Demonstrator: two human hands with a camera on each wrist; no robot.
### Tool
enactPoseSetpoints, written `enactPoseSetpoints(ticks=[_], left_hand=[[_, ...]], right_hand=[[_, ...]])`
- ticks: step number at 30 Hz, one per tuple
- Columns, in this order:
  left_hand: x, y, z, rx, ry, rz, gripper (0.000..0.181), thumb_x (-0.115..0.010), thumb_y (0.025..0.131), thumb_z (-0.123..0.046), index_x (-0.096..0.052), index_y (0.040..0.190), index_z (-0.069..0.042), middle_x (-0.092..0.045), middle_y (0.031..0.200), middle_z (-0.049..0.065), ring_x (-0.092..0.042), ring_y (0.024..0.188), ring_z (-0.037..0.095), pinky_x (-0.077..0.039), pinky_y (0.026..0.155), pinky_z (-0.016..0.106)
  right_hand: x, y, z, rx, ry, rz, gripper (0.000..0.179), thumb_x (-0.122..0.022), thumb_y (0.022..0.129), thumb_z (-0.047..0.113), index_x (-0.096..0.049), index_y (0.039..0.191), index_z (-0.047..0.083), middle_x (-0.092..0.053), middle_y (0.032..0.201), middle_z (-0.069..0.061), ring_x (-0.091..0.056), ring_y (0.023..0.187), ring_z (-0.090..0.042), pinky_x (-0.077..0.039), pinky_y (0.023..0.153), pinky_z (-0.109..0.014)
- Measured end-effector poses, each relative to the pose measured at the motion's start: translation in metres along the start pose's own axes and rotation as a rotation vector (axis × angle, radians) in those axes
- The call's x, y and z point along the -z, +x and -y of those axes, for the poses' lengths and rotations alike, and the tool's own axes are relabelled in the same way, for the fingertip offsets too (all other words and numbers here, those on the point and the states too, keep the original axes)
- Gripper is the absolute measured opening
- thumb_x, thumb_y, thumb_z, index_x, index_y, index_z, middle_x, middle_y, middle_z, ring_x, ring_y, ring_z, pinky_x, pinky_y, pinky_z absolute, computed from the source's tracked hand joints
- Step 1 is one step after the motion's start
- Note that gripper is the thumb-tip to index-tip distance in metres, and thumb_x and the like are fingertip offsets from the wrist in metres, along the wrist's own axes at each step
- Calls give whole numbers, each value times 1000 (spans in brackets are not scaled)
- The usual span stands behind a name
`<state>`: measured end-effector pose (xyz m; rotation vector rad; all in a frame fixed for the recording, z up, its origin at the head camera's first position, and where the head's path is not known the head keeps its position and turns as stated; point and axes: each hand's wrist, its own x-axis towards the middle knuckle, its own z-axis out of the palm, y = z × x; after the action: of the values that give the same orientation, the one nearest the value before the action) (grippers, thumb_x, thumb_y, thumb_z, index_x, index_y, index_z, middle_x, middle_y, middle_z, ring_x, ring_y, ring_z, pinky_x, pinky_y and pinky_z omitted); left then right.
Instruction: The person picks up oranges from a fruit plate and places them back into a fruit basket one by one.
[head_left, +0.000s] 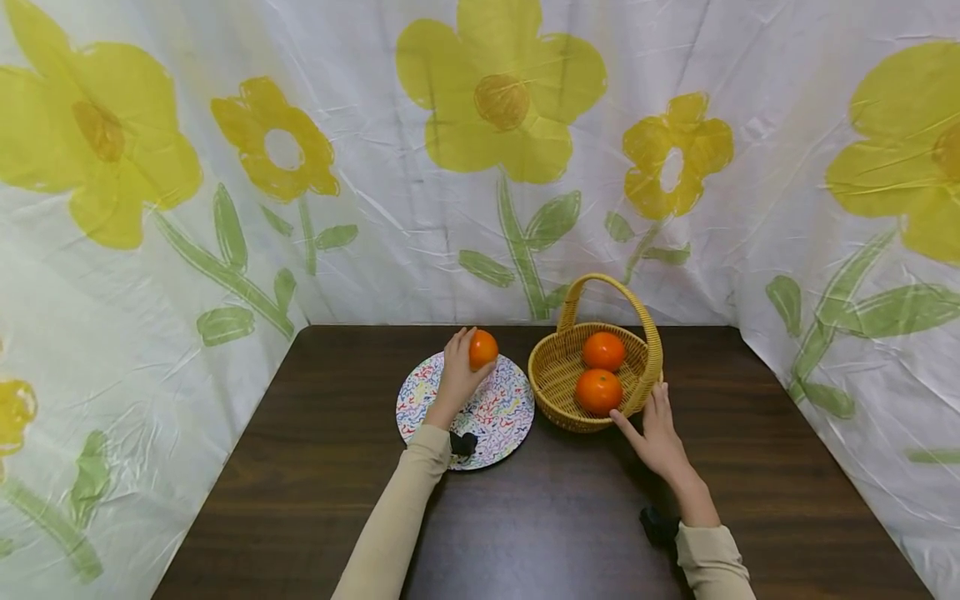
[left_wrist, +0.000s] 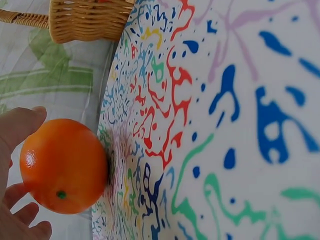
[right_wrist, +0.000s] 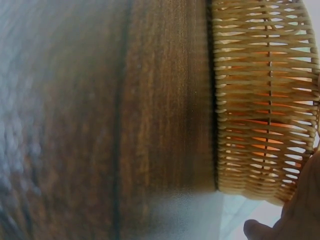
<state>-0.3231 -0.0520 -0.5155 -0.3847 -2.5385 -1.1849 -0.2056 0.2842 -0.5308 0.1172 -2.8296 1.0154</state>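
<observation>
An orange [head_left: 483,349] sits at the far edge of a round plate [head_left: 498,429] covered in multicoloured squiggles. My left hand [head_left: 458,379] holds this orange from the left, its thumb on the near side and fingers on the far side. In the left wrist view the orange [left_wrist: 65,165] shows its green stem mark and meets the plate's surface. To the right stands a yellow wicker basket [head_left: 551,392] with two oranges [head_left: 599,392] inside. My right hand [head_left: 660,437] touches the basket's near right side, fingers extended and thumb at the rim. The right wrist view shows the basket's woven wall [right_wrist: 265,100] close up.
The basket's tall arched handle [head_left: 652,333] rises above its bowl. Everything stands on a dark wooden table [head_left: 315,467]. Behind and beside the table hangs a white curtain [head_left: 360,250] with yellow flowers.
</observation>
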Motion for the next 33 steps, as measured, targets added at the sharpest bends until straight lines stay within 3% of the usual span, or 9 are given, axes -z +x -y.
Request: enactPoseSetpoints(ticks=[15,27,33], left_hand=[[-2,10,3,86,-1,79,74,-72,81,-20,-34,142,-9,-28,146,15,-29,131,35,-38,99,54],[-8,13,12,95,47,90,75,-72,81,-24,-33,143,-10,-29,145,13,-32,129,34,-39,99,52],[-7,12,14,112,8,93,74,-73,81,-24,-34,143,-13,-30,143,12,-36,124,33,-41,97,52]], right_hand=[[1,2,0,-5,-16,-11,89,-49,92,49,12,148,18,14,155,-11,14,140,-35,-19,96,-72],[0,0,-1,-40,-36,19,90,-46,92,53,13,148,15,18,153,-11,16,140,-33,-21,97,-70],[0,0,0,-49,-37,29,90,-45,92,53,15,147,17,19,153,-9,14,140,-35,-21,97,-70]])
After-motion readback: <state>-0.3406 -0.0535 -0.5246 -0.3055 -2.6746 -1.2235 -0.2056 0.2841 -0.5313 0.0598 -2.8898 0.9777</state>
